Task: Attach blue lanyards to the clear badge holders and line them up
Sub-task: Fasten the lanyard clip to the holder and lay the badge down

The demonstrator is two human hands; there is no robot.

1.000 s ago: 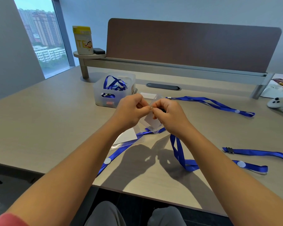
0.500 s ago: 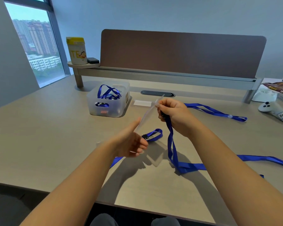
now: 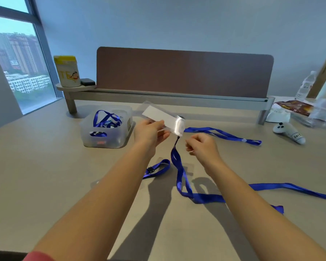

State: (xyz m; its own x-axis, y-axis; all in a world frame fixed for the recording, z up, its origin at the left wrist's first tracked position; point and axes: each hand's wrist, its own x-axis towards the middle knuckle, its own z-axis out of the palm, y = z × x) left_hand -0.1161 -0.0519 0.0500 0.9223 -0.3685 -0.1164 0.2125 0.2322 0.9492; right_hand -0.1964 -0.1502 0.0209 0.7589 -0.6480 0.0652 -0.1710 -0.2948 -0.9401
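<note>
My left hand (image 3: pixel 151 132) holds a clear badge holder (image 3: pixel 163 117) with a white card in it, raised above the desk and tilted. A blue lanyard (image 3: pixel 179 166) hangs from the holder's right end and trails down onto the desk toward the right. My right hand (image 3: pixel 201 147) hovers just right of the hanging strap with its fingers curled, and it touches neither strap nor holder. A short blue strap end with a black buckle (image 3: pixel 156 169) lies on the desk below my hands.
A clear bin (image 3: pixel 105 136) with several blue lanyards stands at the left. Another lanyard (image 3: pixel 222 134) lies behind my right hand. A white controller (image 3: pixel 288 131), a snack bag (image 3: pixel 294 107) and a bottle (image 3: pixel 306 87) sit far right. A brown divider panel (image 3: pixel 184 72) closes off the back.
My left hand took hold of the holder and lifted it. My right hand let go of the lanyard's top and drew off to the right. The lanyard now hangs from the holder.
</note>
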